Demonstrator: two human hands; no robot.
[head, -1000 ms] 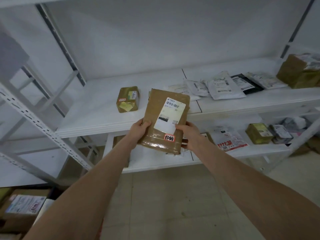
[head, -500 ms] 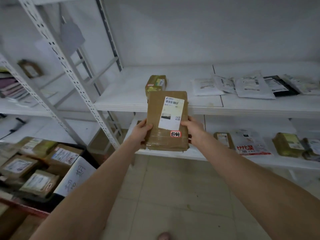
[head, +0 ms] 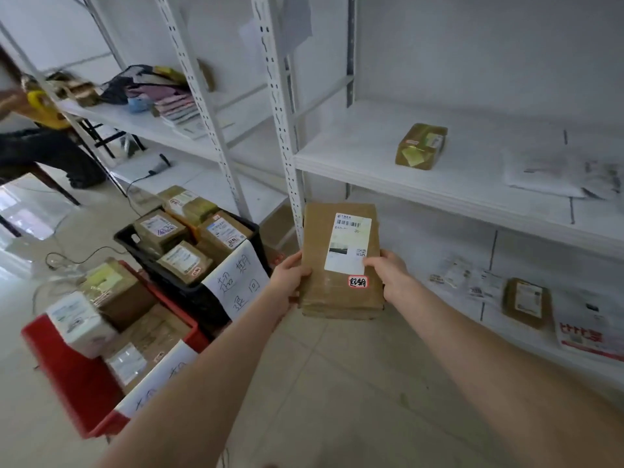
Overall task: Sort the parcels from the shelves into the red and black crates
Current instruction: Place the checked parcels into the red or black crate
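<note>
Fingers [head: 370, 264] of your left hand [head: 290, 276] and right hand [head: 388, 275] pinch the brown parcel [head: 337, 298] by its side edges, mid-air. Black crate [head: 125, 238] and red crate [head: 64, 369], left of your fingers, look heaped: a loose drop may slide off.

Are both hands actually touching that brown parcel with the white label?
Touching. The head view shows the left hand gripping the brown parcel at its left edge, the right hand at its right edge.
</note>
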